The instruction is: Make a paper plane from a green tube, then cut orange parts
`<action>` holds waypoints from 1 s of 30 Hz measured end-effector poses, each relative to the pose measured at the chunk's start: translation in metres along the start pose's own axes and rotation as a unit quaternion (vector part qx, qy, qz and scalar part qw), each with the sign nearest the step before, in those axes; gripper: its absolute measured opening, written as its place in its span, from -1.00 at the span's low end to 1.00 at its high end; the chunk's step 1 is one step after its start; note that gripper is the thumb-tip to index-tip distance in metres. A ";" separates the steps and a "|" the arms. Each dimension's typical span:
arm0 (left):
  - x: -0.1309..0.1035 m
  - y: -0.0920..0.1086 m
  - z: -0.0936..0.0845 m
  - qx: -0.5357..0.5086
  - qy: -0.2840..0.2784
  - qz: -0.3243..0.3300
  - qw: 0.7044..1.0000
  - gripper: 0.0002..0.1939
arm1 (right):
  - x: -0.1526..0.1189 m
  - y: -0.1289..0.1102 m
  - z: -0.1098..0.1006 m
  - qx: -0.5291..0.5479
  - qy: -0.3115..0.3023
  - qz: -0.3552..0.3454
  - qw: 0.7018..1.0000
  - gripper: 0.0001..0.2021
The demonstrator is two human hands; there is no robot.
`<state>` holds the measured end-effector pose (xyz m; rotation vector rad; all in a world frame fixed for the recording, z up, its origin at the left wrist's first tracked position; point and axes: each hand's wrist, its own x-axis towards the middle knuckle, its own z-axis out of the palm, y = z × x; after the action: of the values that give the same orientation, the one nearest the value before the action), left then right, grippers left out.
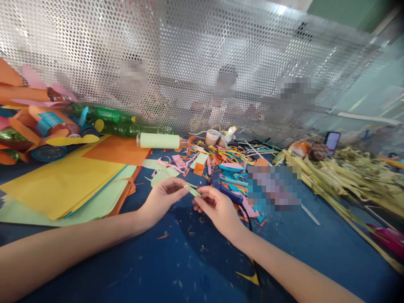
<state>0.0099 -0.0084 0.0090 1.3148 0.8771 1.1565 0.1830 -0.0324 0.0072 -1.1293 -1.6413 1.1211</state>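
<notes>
Between my two hands is a small pale green paper strip, held above the blue table. My left hand pinches its left end between thumb and forefinger. The fingers of my right hand are closed on its other end. Just behind my right hand lies a dark blue glue gun, its black cord running down the table. Colourful paper scraps are strewn behind both hands. A bottle wrapped in pale green paper lies on its side farther back.
Stacked coloured paper sheets lie at the left, with paper-trimmed bottles behind them. Green plastic bottles rest along the perforated metal screen. Dry husks and a phone are at the right. Cups stand at the back.
</notes>
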 end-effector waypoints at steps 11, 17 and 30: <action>0.002 -0.003 -0.001 -0.009 -0.027 -0.025 0.999 -0.87 | 0.000 -0.002 0.001 0.007 -0.013 -0.003 1.000 -0.86; 0.002 -0.005 0.000 -0.022 -0.025 -0.034 0.999 -0.86 | 0.002 -0.013 -0.011 -0.087 -0.027 -0.017 0.996 -0.83; 0.004 -0.002 0.002 -0.056 -0.010 -0.085 0.995 -0.78 | 0.016 0.008 -0.077 -0.588 -0.038 -0.027 0.807 -0.65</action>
<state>0.0130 -0.0052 0.0073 1.1372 0.8781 1.0424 0.2534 0.0012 0.0217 -1.7361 -2.4785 -0.0545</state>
